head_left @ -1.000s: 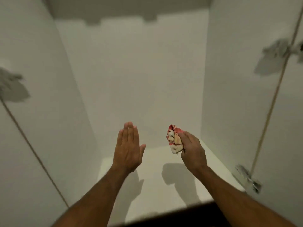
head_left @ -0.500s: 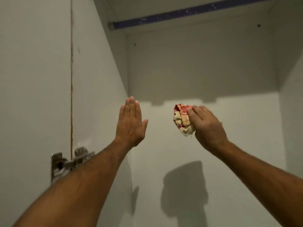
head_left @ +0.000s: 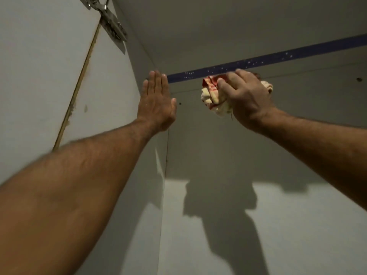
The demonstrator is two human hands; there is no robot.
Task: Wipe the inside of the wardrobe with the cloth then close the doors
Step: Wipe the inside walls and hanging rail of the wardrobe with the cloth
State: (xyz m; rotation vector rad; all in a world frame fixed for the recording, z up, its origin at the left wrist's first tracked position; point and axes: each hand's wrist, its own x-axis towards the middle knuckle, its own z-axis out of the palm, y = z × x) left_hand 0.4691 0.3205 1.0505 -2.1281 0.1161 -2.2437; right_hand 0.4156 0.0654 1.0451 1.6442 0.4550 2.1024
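White panels fill the frame: one wardrobe [head_left: 258, 225] interior, seen from below, with one back wall, one left side wall and one top panel in view. Two bare hands are raised inside it, and there is one cloth [head_left: 213, 96], one metal hinge [head_left: 111, 20] in the upper left of the frame, and one blue strip [head_left: 278, 57] running across the upper right. Two small dark holes mark the back wall.

At centre, the left hand [head_left: 157, 104] is flat and fully open, fingers together and pointing up, holding nothing; whether its palm touches the side wall cannot be told. Right of centre, the right hand [head_left: 246, 96] is closed around the crumpled red-and-cream cloth, which bulges out to the left of the fingers and a little past the hand's right side. The cloth sits high on the back wall, just below the blue strip.

A thin wooden-coloured edge runs diagonally down from the hinge along the left. The inner corner between side wall and back wall drops straight down at centre. Below the hands the back wall is bare, crossed only by arm shadows.

Compared with half a second ago, both hands are higher in the wardrobe, the cloth has risen to just under the strip, and the view has tilted upward.
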